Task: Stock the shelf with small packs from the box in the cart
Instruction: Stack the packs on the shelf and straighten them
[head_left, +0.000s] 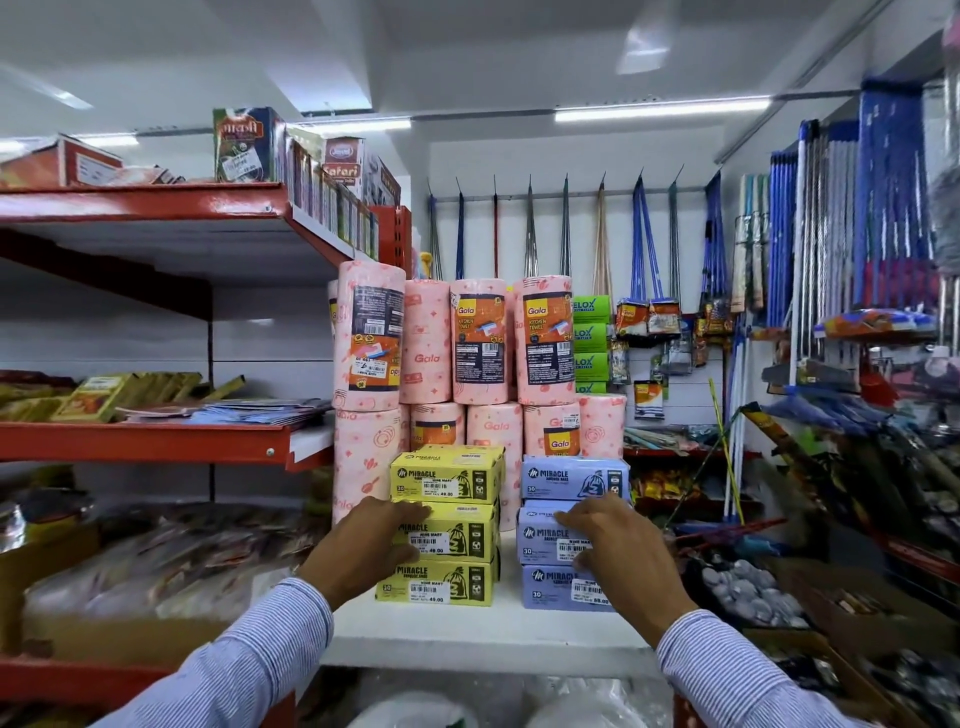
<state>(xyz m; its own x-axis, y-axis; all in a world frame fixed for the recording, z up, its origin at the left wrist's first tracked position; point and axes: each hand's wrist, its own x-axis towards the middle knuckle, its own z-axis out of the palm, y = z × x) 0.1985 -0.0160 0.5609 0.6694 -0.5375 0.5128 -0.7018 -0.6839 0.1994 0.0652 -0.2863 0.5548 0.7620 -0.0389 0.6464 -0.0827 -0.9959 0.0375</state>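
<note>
On the white shelf (467, 631) stand two stacks of small Miracle packs, three high each. The yellow stack (447, 519) is on the left, the lilac-blue stack (569, 525) on the right. My left hand (363, 545) lies against the left side of the middle yellow pack (452, 535), fingers on its top edge. My right hand (618, 551) rests over the front of the middle blue pack (545, 540), fingers spread on its top and face. Neither pack is lifted. The cart and its box are out of view.
Pink Gala kitchen-towel rolls (483, 353) stand stacked right behind the packs. Red shelves (156, 441) with flat packets run along the left. Brooms and mops (831, 234) hang at the back and right. Green boxes (591, 343) sit beside the rolls.
</note>
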